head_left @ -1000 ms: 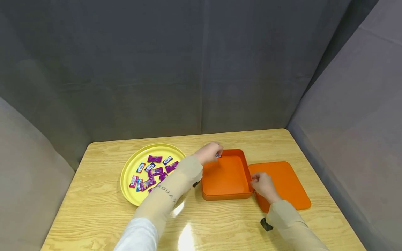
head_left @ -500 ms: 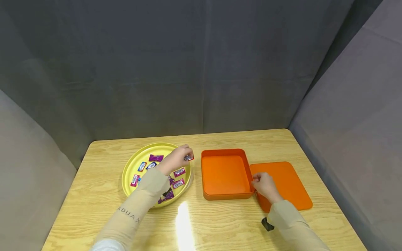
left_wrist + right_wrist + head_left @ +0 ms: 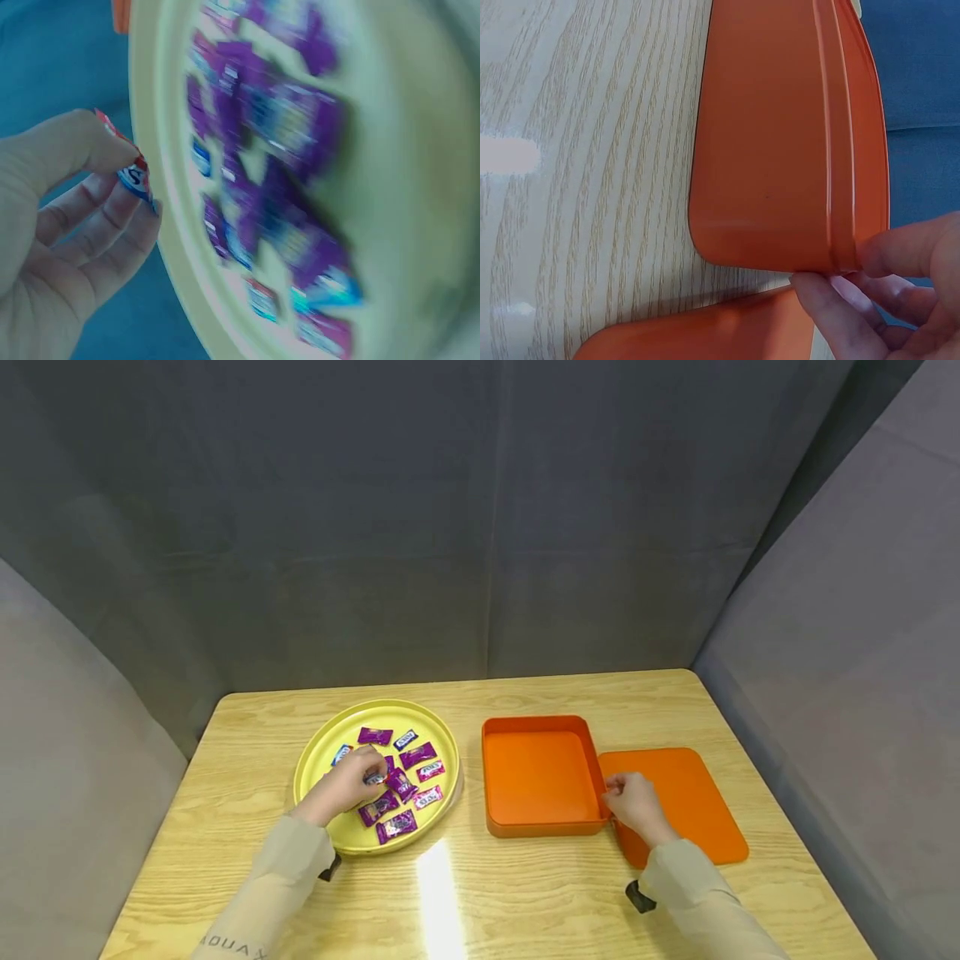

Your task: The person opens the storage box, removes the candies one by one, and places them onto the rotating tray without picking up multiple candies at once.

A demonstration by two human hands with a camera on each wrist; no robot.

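My left hand (image 3: pixel 343 787) is over the yellow round tray (image 3: pixel 442 743) in the head view. Between thumb and fingers it pinches a small wrapped candy (image 3: pixel 135 180), blue, white and red, clearest in the left wrist view. Several purple-wrapped candies (image 3: pixel 417 755) lie on the tray among smaller pink and blue ones. To the right stands a square orange box (image 3: pixel 545 829) without its cover, its orange floor bare. At its near right corner, my right hand (image 3: pixel 636 806) pinches the box wall; the right wrist view shows thumb and fingers on the rim (image 3: pixel 840 150).
A flat orange lid (image 3: pixel 690 802) lies right of the box, partly under the right hand. All stand on a wood-grain table (image 3: pixel 480 893). Dark grey cloth (image 3: pixel 480 527) hangs behind, and lighter panels rise at left and right.
My left hand has moved left from the box's far left corner to over the tray, with a wrapped candy in its fingers. The right hand stays at the box corner.
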